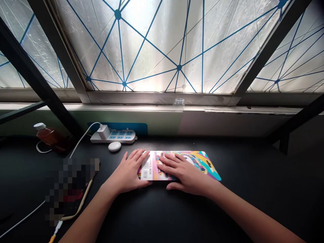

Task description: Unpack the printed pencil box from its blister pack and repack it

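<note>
A colourful flat pencil box (207,165) lies on the black table, with a white band bearing a barcode and the lettering "PENCIL BOX" near its left end. My left hand (129,172) holds that left end, its fingers over the far side and top and its thumb along the front edge. Flat across the middle of the lid rests my right hand (184,173), fingers stretched out and thumb spread off the front edge onto the table. Both hands cover part of the printed picture.
Behind stand a white power strip (126,135) with a plugged-in charger (103,132) and a small white rounded case (114,146). At left are a bottle of reddish drink (52,137), a cable, and a partly blurred phone-like item (73,195). A clear cup (179,102) sits on the windowsill.
</note>
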Tool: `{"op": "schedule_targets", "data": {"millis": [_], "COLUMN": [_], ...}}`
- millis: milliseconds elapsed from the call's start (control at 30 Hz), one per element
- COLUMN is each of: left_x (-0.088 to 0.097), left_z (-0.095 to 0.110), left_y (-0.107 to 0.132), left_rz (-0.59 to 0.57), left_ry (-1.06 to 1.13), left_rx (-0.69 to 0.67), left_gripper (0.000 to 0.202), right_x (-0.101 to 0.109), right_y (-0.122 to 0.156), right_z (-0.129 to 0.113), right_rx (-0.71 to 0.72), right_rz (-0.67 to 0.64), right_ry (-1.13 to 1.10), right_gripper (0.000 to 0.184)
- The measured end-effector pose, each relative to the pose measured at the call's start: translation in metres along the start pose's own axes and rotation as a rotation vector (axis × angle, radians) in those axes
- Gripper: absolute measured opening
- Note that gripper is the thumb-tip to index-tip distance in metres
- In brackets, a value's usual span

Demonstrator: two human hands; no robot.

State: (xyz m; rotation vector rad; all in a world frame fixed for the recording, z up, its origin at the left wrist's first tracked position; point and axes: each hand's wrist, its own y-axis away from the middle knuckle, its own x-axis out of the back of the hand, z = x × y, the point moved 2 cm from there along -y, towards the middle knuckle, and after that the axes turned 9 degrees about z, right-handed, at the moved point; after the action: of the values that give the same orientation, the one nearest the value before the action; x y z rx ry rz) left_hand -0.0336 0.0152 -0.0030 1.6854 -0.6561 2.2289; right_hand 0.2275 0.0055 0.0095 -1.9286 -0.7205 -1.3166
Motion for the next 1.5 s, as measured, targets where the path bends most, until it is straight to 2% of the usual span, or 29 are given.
{"op": "schedule_targets", "data": {"millis": [100,200,267,367,467,533,733,833,1000,1167,1267,1333,1433,1500], "left_x": [0.002,0.004,0.004,-0.001,-0.01,-0.013,-0.007,-0.001,0.005,0.006,0.002,-0.001,-0.003,0.0], "left_z": [-0.001,0.003,0.011,0.032,0.049,0.052,0.033,0.023,0.01,-0.001,-0.003,-0.003,-0.001,0.001], "left_y": [0.0,0.001,0.001,-0.003,-0.009,-0.012,-0.009,-0.005,0.0,0.0,-0.005,-0.009,-0.015,-0.016], "left_rz": [-0.014,-0.021,-0.004,0.015,-0.012,-0.018,-0.048,-0.066,-0.031,-0.007,0.021,0.049,0.094,0.151], "left_ry": [-0.006,-0.047,-0.105,-0.143,-0.11,-0.112,-0.054,0.004,0.096,0.099,0.092,0.098,0.153,0.239], "left_rx": [0.009,0.017,0.031,0.0,-0.024,-0.004,0.04,0.047,0.062,0.127,0.157,0.172,0.212,0.24], "left_gripper": [0.1,0.102,0.105,0.111,0.099,0.094,0.096,0.085,0.067,0.063,0.061,0.058,0.049,0.044], "right_x": [0.017,0.025,0.022,0.007,-0.01,-0.02,-0.025,-0.019,-0.011,0.001,0.013,0.017,0.013,0.0], "right_y": [0.035,0.052,0.049,0.032,0.015,0.012,0.032,0.05,0.073,0.083,0.08,0.072,0.056,0.046], "right_z": [0.023,0.033,0.03,0.014,0.003,0.002,0.019,0.029,0.041,0.045,0.034,0.014,-0.032,-0.066], "right_rx": [-0.08,-0.145,-0.164,-0.122,-0.067,-0.062,-0.004,0.0,-0.007,-0.007,0.003,0.061,0.235,0.363], "right_rz": [0.05,0.126,0.146,0.124,0.105,0.113,0.174,0.217,0.24,0.36,0.478,0.49,0.371,0.266], "right_ry": [0.038,0.118,0.17,0.206,0.244,0.267,0.266,0.267,0.292,0.4,0.436,0.437,0.4,0.373], "right_gripper": [0.062,0.048,0.054,0.075,0.088,0.089,0.072,0.074,0.07,0.081,0.083,0.078,0.062,0.052]}}
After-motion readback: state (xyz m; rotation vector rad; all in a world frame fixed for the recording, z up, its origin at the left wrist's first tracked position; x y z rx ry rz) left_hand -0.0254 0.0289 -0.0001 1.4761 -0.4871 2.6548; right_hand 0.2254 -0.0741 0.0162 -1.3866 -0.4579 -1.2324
